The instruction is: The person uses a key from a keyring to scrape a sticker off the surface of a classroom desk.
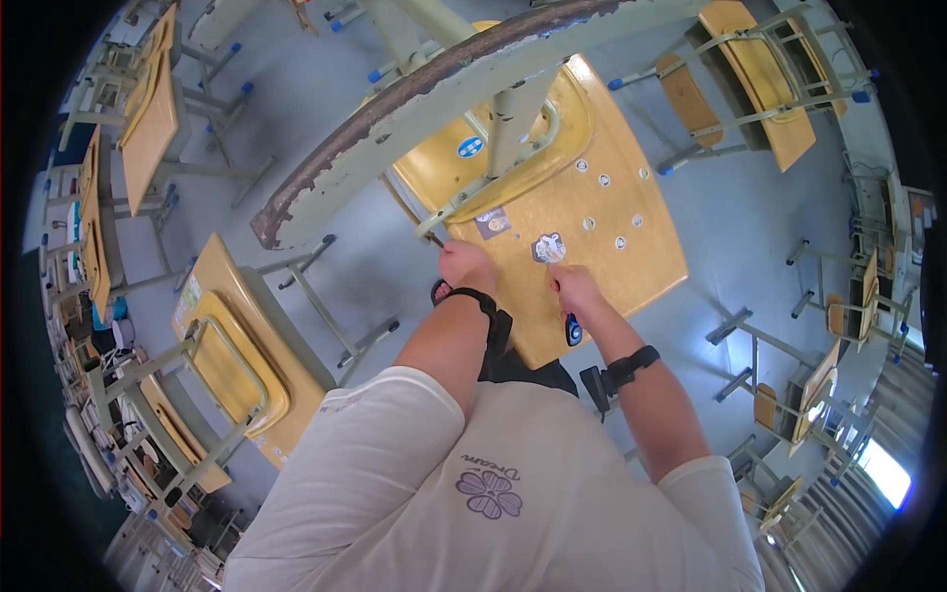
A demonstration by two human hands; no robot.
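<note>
Yellow bench [646,271], upturned chair [562,148] crowding its far-left part. Right hand [577,293] closed around blue-and-black handle [573,331], working end toward patterned sticker [548,248] on benchtop, probably for control close to it. Left hand [466,266] curled at left edge, likely bracing; can't tell if gripping. Chair frame limits room leftward; rightward, flat surface with small round stickers [589,224], then edge.
</note>
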